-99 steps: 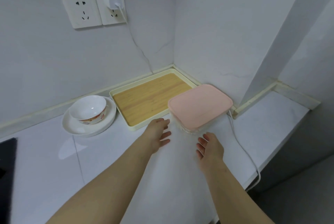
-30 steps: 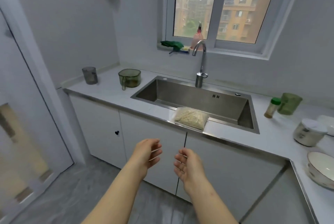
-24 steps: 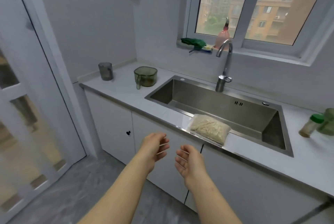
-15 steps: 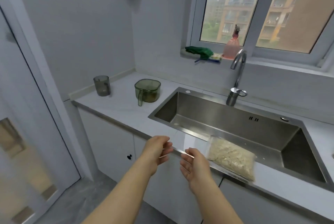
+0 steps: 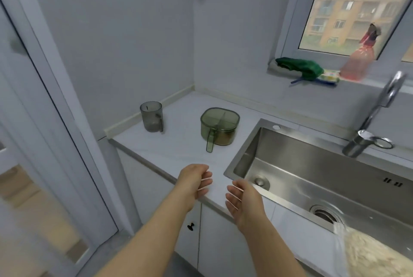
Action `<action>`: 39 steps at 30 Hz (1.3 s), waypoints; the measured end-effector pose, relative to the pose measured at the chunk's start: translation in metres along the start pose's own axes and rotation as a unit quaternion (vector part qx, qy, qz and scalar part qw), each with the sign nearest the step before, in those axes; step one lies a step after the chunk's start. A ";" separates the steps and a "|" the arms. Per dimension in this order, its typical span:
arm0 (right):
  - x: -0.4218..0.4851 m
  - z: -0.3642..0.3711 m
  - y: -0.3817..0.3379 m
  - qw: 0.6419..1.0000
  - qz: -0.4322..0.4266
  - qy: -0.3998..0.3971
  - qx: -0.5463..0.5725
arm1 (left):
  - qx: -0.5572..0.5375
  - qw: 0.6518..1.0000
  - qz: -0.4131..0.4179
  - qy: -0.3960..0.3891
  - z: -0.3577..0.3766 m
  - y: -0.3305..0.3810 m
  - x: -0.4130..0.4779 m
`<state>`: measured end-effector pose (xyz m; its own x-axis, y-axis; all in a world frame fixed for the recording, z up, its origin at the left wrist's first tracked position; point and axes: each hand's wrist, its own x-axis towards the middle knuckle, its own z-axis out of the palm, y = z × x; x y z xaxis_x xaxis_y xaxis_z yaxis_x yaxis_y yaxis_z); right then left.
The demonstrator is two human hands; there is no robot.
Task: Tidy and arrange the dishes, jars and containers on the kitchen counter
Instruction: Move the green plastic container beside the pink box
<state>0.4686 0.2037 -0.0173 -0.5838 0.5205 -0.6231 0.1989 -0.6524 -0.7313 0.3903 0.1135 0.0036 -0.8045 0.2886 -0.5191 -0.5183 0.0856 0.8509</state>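
So the person has walked away from the corner with the pink-lidded box and the tray and is now right up at the sink end of the counter (image 5: 178, 149). Half a second back the hands were out in front of the cupboard doors; now the left hand (image 5: 196, 184) and right hand (image 5: 242, 203) hover over the counter's front edge, just left of the sink (image 5: 312, 171). Both are empty, fingers loosely curled, palms facing each other with a gap between them, touching nothing. The view has swung left too, so the bag of dry noodles (image 5: 375, 256) on the sink's front rim has dropped to the bottom right, and the stuff that needs tidying is dead ahead. The green lidded container (image 5: 220, 126) stands mid-counter just beside the sink's left rim, handle pointing at the front edge. The grey cup (image 5: 151, 115) stands well apart from it, near the counter's left edge by the wall. My guess is the green container is next, since it's closest to the hands. Nothing on this end looks sorted yet.
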 end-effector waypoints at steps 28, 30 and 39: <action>0.238 0.099 -0.115 0.999 0.020 0.023 0.035 | -0.001 0.998 -0.034 -0.047 0.052 0.112 0.255; 0.240 0.102 -0.113 0.999 0.011 0.025 0.046 | -0.005 0.998 -0.035 -0.055 0.050 0.113 0.260; 0.229 0.116 -0.111 0.990 -0.045 0.066 0.119 | -0.015 0.989 -0.070 -0.130 0.048 0.121 0.270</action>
<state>0.2213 0.3313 -0.0464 -0.4797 0.6399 -0.6003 -0.0491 -0.7027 -0.7098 0.1241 0.2473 -0.0298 -0.6239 0.5118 -0.5906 -0.6316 0.1149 0.7667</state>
